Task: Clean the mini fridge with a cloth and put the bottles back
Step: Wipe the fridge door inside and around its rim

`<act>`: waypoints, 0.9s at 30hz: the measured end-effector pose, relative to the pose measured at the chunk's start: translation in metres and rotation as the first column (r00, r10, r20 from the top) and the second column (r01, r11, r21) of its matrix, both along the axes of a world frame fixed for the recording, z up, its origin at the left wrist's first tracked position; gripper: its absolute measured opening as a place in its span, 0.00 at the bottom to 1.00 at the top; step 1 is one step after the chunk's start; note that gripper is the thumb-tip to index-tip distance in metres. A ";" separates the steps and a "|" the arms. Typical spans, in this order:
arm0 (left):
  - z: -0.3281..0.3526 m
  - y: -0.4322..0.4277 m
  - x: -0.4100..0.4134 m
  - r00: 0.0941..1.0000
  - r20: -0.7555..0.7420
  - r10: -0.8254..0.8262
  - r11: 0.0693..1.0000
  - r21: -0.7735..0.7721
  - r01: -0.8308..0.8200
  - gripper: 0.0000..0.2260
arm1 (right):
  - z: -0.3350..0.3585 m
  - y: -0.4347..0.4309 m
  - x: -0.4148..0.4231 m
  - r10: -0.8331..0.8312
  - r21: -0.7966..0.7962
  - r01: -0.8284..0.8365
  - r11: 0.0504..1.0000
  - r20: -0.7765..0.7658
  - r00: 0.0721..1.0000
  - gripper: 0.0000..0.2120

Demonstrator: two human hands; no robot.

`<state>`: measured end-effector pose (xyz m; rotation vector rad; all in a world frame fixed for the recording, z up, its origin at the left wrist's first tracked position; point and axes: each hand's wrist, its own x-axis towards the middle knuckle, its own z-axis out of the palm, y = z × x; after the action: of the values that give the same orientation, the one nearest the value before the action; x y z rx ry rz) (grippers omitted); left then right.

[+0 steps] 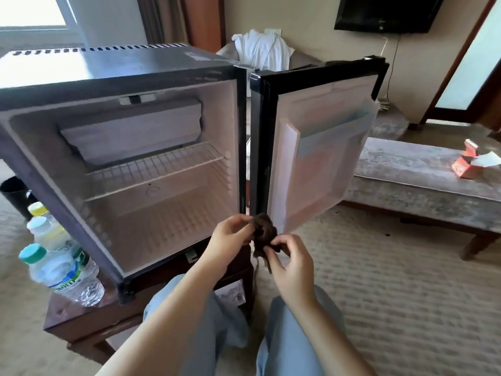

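We're bunching up the dark cloth (265,231) in front of the open, emptied mini fridge (151,169), with left hand (230,236) and right hand (294,267) both pinching it, fingers curled. The bottles (62,264) are crowding the table (81,316) corner beside the fridge, so we're probably risking elbowing them off while wiping.

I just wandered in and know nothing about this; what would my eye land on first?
The mini fridge stands wide open and empty on a low wooden table, its door swung out to the right. Right in front of it, the left hand and right hand together grip a dark brown cloth. Three plastic bottles stand on the table at the fridge's left.
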<state>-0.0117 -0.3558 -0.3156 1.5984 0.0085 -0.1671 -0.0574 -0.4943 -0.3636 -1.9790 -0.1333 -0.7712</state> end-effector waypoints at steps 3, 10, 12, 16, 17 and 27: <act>-0.012 -0.005 0.018 0.995 0.023 -0.099 0.995 -0.015 0.099 0.07 | -0.011 0.004 0.026 -0.101 0.064 0.101 0.993 0.000 0.995 0.19; -0.012 -0.005 0.065 0.965 0.205 -0.162 0.978 0.164 0.129 0.13 | -0.001 0.000 0.078 -0.170 0.036 0.173 0.984 -0.069 0.983 0.13; -0.014 -0.003 0.081 0.943 0.330 -0.038 0.975 0.217 -0.036 0.13 | 0.029 0.004 0.095 -0.244 0.062 0.238 0.969 0.117 0.963 0.11; -0.031 -0.002 0.104 0.919 0.381 0.102 0.948 0.242 -0.206 0.09 | 0.085 0.014 0.134 -0.342 0.088 0.347 0.934 0.510 0.789 0.10; -0.036 -0.002 0.106 0.925 0.368 0.093 0.949 0.248 -0.194 0.10 | 0.087 0.015 0.144 -0.345 0.064 0.372 0.926 0.545 0.764 0.10; -0.052 0.000 0.123 0.945 0.325 -0.045 0.964 0.262 -0.044 0.17 | -0.070 0.027 0.115 -0.313 0.025 0.312 0.950 0.072 0.947 0.11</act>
<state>0.1117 -0.3556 -0.3673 1.8794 -0.2375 0.1080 0.0575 -0.4677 -0.4338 -1.9834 0.1459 -1.0483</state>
